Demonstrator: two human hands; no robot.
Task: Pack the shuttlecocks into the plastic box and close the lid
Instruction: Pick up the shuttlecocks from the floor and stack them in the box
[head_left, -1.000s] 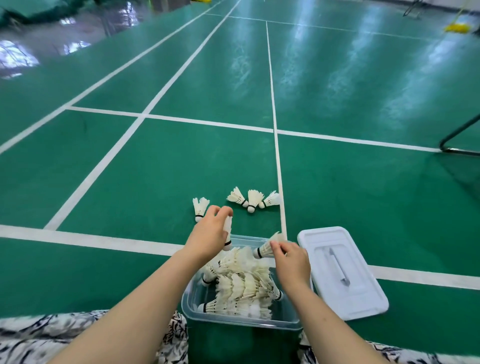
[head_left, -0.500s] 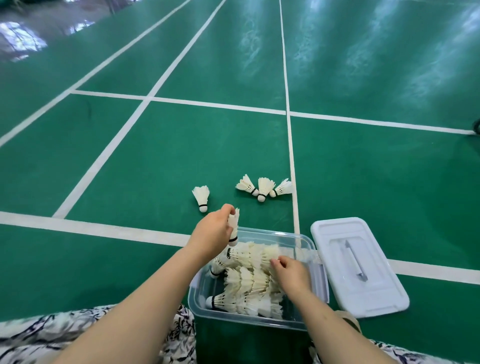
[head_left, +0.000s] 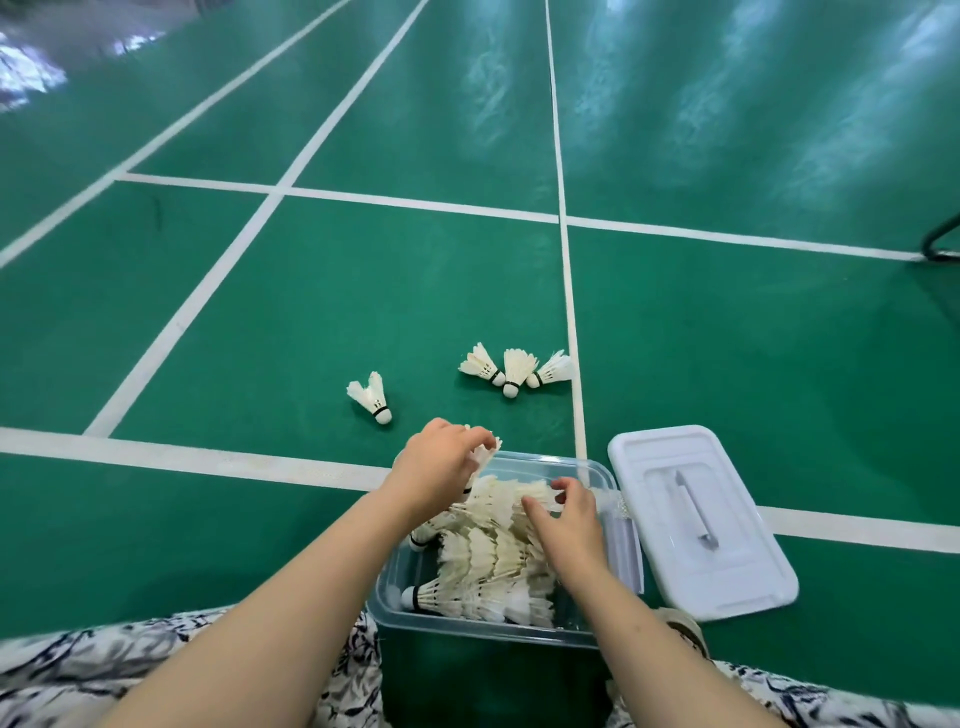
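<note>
A clear plastic box (head_left: 387, 597) stands on the green court floor in front of me, holding several rows of white feather shuttlecocks (head_left: 483, 561). My left hand (head_left: 441, 467) grips one shuttlecock (head_left: 483, 454) over the box's far left corner. My right hand (head_left: 566, 519) is inside the box, its curled fingers on the feathers of the top row. The white lid (head_left: 696, 519) lies flat on the floor to the right of the box. One loose shuttlecock (head_left: 371, 397) lies on the floor beyond the box, and a group of three shuttlecocks (head_left: 514, 371) lies further right.
White court lines (head_left: 569, 291) cross the green floor around the box. A dark metal frame (head_left: 943, 244) stands at the far right edge. My patterned clothing (head_left: 104, 670) fills the bottom corners.
My left hand has lowered its shuttlecock toward the box's far left corner. My right hand, which had put its shuttlecock into the box, has shifted toward the far side of the pile.
</note>
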